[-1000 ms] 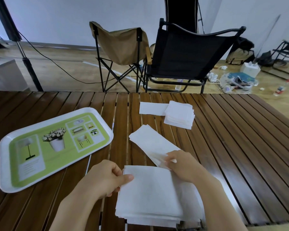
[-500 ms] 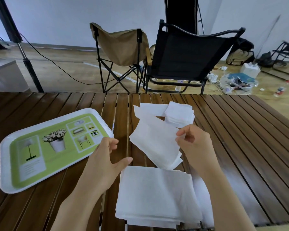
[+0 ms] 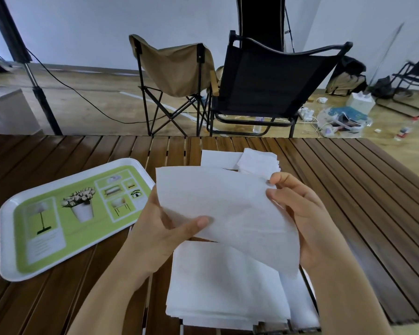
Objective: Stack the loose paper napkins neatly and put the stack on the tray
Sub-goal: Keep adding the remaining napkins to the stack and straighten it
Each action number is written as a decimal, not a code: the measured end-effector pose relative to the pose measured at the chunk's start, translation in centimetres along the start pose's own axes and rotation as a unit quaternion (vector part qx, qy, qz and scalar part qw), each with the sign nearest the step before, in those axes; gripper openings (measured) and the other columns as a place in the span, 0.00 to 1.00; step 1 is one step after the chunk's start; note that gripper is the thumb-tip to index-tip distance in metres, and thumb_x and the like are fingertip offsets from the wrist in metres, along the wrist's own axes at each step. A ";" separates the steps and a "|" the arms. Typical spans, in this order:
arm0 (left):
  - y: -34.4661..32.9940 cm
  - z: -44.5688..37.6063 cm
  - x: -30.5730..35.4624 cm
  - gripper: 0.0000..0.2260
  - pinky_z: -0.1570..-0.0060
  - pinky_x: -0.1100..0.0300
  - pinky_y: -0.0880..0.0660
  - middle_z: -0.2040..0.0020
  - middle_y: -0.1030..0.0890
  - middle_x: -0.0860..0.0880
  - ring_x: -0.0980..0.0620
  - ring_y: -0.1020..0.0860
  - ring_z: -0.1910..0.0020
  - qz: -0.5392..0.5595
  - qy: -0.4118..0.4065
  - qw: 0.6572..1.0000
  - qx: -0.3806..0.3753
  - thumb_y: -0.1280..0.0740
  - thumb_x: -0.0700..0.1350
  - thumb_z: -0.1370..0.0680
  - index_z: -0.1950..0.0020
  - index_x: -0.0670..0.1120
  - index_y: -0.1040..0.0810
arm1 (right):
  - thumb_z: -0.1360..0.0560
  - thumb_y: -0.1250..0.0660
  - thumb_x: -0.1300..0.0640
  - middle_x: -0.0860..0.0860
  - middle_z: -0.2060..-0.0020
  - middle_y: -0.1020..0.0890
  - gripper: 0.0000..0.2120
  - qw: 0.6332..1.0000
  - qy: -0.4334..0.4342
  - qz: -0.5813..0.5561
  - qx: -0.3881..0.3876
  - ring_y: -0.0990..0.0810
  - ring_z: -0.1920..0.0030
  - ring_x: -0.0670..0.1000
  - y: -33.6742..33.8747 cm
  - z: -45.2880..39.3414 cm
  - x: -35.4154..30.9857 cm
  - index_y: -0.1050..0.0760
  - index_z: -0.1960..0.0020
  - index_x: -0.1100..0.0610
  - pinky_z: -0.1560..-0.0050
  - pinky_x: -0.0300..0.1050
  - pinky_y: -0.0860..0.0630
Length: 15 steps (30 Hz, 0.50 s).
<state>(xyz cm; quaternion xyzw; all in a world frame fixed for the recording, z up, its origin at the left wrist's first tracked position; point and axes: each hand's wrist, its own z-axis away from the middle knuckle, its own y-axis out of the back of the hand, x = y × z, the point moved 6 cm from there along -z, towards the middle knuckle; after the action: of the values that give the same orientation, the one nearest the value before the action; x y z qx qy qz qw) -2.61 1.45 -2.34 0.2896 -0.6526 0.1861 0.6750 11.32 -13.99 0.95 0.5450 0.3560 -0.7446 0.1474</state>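
Note:
Both my hands hold one white paper napkin [image 3: 228,209] in the air above the table. My left hand [image 3: 162,228] pinches its near left edge, thumb on top. My right hand [image 3: 298,213] grips its right edge between thumb and fingers. Under it, at the table's near edge, lies a stack of white napkins [image 3: 223,286]. Farther back rest a small pile of folded napkins [image 3: 258,162] and a single flat napkin [image 3: 218,159] beside it. The white tray with a green printed inside [image 3: 10,238] lies at the left and holds no napkins.
The dark slatted wooden table [image 3: 348,189] ends just past the far napkins. Behind it stand a tan folding chair [image 3: 177,68] and a black folding chair [image 3: 271,78]. A light-stand pole [image 3: 34,85] rises at the far left. Bags and cables litter the floor at the right.
My right hand lifted a loose napkin off the table, and my left hand left the stack and took its left edge. The napkin now hangs over the stack, held by both hands.

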 end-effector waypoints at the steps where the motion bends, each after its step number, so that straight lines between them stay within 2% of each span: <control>1: -0.1 0.0 0.2 0.32 0.59 0.73 0.23 0.45 0.18 0.55 0.61 0.19 0.49 0.011 -0.010 1.000 -0.004 0.24 0.46 0.35 0.34 0.54 0.32 | 0.24 0.40 0.68 0.52 0.65 0.20 0.12 1.000 -0.008 0.004 0.024 0.21 0.70 0.50 0.3 0.0 0.1 0.27 0.61 0.54 0.73 0.40 0.26; 3: -0.1 0.1 0.4 0.32 0.59 0.69 0.21 0.45 0.17 0.54 0.58 0.17 0.50 0.045 -0.014 0.999 -0.001 0.26 0.47 0.33 0.32 0.57 0.34 | 0.24 0.37 0.64 0.52 0.63 0.20 0.09 0.997 -0.017 0.020 0.067 0.22 0.69 0.49 1.2 -0.1 0.3 0.25 0.60 0.54 0.70 0.39 0.26; 5: 0.0 0.2 0.8 0.33 0.62 0.68 0.21 0.47 0.16 0.51 0.56 0.16 0.54 0.058 -0.017 0.998 0.020 0.29 0.50 0.33 0.31 0.60 0.37 | 0.23 0.36 0.58 0.54 0.61 0.19 0.04 0.993 -0.046 0.061 0.088 0.21 0.67 0.50 2.1 0.0 0.7 0.23 0.54 0.56 0.70 0.40 0.25; 7: 0.3 0.3 1.0 0.32 0.66 0.70 0.22 0.45 0.18 0.51 0.57 0.17 0.57 0.033 -0.029 0.998 0.055 0.30 0.51 0.32 0.31 0.62 0.38 | 0.24 0.35 0.50 0.53 0.58 0.17 0.13 0.988 -0.081 0.118 0.062 0.19 0.64 0.50 2.6 0.4 1.1 0.23 0.47 0.58 0.69 0.42 0.23; 8: 0.3 0.3 1.2 0.33 0.67 0.71 0.23 0.42 0.21 0.52 0.56 0.17 0.58 0.012 -0.035 0.997 0.072 0.31 0.51 0.31 0.29 0.62 0.40 | 0.26 0.33 0.48 0.53 0.55 0.16 0.16 0.985 -0.086 0.143 0.034 0.17 0.60 0.50 2.6 0.5 1.2 0.23 0.44 0.57 0.65 0.44 0.22; 10: 0.6 0.3 1.3 0.33 0.66 0.73 0.24 0.36 0.29 0.57 0.55 0.20 0.58 -0.034 -0.049 0.994 0.094 0.32 0.52 0.29 0.27 0.62 0.41 | 0.35 0.28 0.50 0.55 0.51 0.15 0.24 0.981 -0.092 0.170 -0.015 0.16 0.53 0.55 2.4 0.8 1.2 0.24 0.40 0.53 0.54 0.51 0.21; 11: 0.7 0.3 1.3 0.31 0.66 0.73 0.25 0.37 0.29 0.59 0.56 0.20 0.59 -0.050 -0.054 0.992 0.098 0.32 0.53 0.29 0.28 0.62 0.40 | 0.37 0.27 0.54 0.56 0.51 0.15 0.26 0.979 -0.095 0.176 -0.026 0.16 0.51 0.57 2.3 1.0 1.1 0.24 0.39 0.52 0.51 0.53 0.21; 13: 0.7 0.2 1.0 0.26 0.68 0.72 0.25 0.44 0.24 0.53 0.58 0.20 0.63 -0.067 -0.049 0.994 0.073 0.30 0.59 0.29 0.32 0.62 0.34 | 0.36 0.27 0.61 0.57 0.52 0.15 0.22 0.975 -0.082 0.207 -0.027 0.17 0.51 0.59 2.4 1.0 0.8 0.21 0.43 0.53 0.50 0.54 0.21; 15: 0.4 0.1 0.3 0.26 0.64 0.67 0.22 0.48 0.19 0.49 0.53 0.19 0.58 -0.072 -0.026 0.997 0.020 0.29 0.65 0.36 0.40 0.65 0.29 | 0.34 0.27 0.65 0.57 0.54 0.15 0.15 0.968 -0.056 0.245 -0.007 0.17 0.51 0.61 2.5 1.0 0.3 0.18 0.48 0.54 0.47 0.55 0.22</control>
<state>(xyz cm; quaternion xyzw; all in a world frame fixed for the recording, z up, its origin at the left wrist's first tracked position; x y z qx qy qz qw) -2.93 1.66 -1.96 0.3539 -0.6439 0.1426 0.6631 12.06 -16.37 -0.13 0.5721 0.2082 -0.7124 0.3491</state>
